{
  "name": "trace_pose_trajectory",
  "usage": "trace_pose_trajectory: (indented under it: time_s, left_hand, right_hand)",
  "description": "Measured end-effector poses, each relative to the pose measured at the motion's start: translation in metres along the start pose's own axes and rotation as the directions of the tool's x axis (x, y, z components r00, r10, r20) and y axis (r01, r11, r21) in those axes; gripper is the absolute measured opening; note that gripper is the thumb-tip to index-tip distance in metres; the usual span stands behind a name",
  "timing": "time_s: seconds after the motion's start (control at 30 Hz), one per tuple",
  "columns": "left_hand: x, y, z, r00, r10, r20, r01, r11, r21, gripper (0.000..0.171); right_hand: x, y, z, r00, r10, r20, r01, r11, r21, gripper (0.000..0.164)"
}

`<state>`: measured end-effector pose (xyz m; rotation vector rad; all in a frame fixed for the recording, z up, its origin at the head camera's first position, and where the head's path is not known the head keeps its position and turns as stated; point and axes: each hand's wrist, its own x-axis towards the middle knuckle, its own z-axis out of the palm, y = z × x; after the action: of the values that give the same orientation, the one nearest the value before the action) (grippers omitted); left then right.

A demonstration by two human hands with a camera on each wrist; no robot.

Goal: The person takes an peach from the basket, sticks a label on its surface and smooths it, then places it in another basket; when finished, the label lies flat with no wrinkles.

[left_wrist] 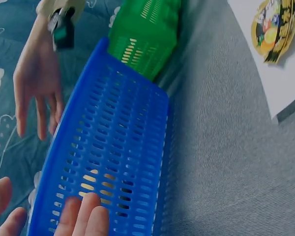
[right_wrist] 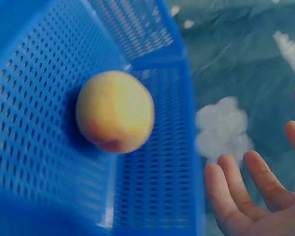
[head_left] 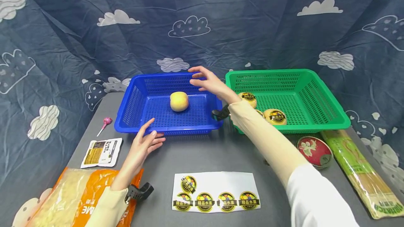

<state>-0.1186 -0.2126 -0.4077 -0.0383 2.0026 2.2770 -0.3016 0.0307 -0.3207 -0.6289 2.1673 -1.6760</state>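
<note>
A yellow-orange peach [head_left: 179, 101] lies inside the blue basket [head_left: 170, 129]; the right wrist view shows the same peach [right_wrist: 115, 112] against the mesh. My right hand [head_left: 208, 81] is over the back right of that basket, fingers spread and slightly bent, holding nothing. At the basket's front left, my left hand [head_left: 146, 142] has its fingers extended, with the fingertips [left_wrist: 91, 216] right at the outer wall in the left wrist view. Its palm holds nothing. In the green basket [head_left: 322, 126] sit several round fruits [head_left: 275, 117] bearing black-and-gold stickers, partly hidden by my right arm.
A white sticker sheet [head_left: 217, 181] with several labels lies in front. To the left are a lollipop [head_left: 107, 120], a white-and-brown sachet [head_left: 101, 152] and an orange bag [head_left: 91, 192]. A red round tin [head_left: 314, 151] and a green noodle packet [head_left: 356, 164] lie at right.
</note>
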Motion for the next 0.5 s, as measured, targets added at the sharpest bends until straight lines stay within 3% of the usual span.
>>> trace_pose_trajectory:
  time_s: [0.2, 0.33, 0.5]
  left_hand:
    - [0.010, -0.005, 0.000, 0.998, 0.015, -0.060, -0.015, 1.000, 0.004, 0.049]
    - [0.013, -0.008, 0.001, 0.995, 0.029, -0.092, -0.028, 1.000, 0.014, 0.048]
    - [0.015, -0.009, 0.001, 0.996, 0.029, -0.086, -0.029, 1.000, -0.001, 0.046]
  right_hand:
    - [0.031, 0.025, 0.033, 0.981, 0.194, -0.017, -0.194, 0.981, 0.013, 0.052]
    - [0.037, 0.035, 0.054, 0.956, 0.292, 0.003, -0.292, 0.956, 0.036, 0.057]
    - [0.041, 0.040, 0.072, 0.923, 0.379, 0.063, -0.382, 0.923, 0.043, 0.065]
